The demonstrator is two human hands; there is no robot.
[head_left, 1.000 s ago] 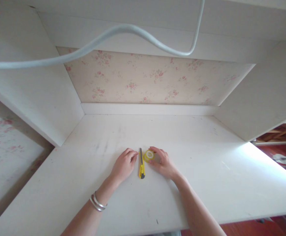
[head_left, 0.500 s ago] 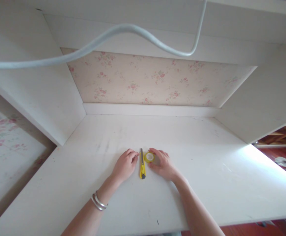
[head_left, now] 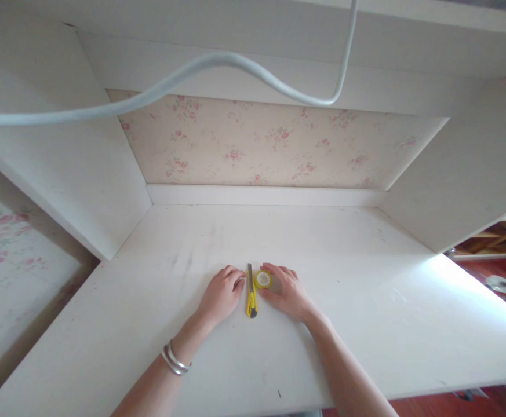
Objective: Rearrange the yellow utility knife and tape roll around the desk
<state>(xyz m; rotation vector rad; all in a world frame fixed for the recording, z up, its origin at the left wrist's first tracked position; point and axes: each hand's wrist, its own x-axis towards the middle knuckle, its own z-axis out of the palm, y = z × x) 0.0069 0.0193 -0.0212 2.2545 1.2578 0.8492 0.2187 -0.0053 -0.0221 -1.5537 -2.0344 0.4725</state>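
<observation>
A yellow and dark grey utility knife (head_left: 251,295) lies on the white desk, its tip pointing to the back. Just right of it is a yellow roll of tape (head_left: 263,279) with a pale centre, lying flat. My right hand (head_left: 284,289) curves around the roll's right side, thumb and fingers apart on either side of it. On the knife's left, my left hand (head_left: 223,291) rests on the desk with its fingers curled together, the fingertips close to the knife's upper part. Whatever may be between those fingertips is too small to make out.
White side panels (head_left: 100,174) stand at left and right of the desk (head_left: 148,324), with floral wallpaper (head_left: 253,145) behind. A white cable (head_left: 218,59) crosses the upper view. The desk's front edge shows at lower right, above a red floor (head_left: 435,403).
The camera view has shifted slightly. Both hands, the knife and the tape roll keep nearly the same places on the desk.
</observation>
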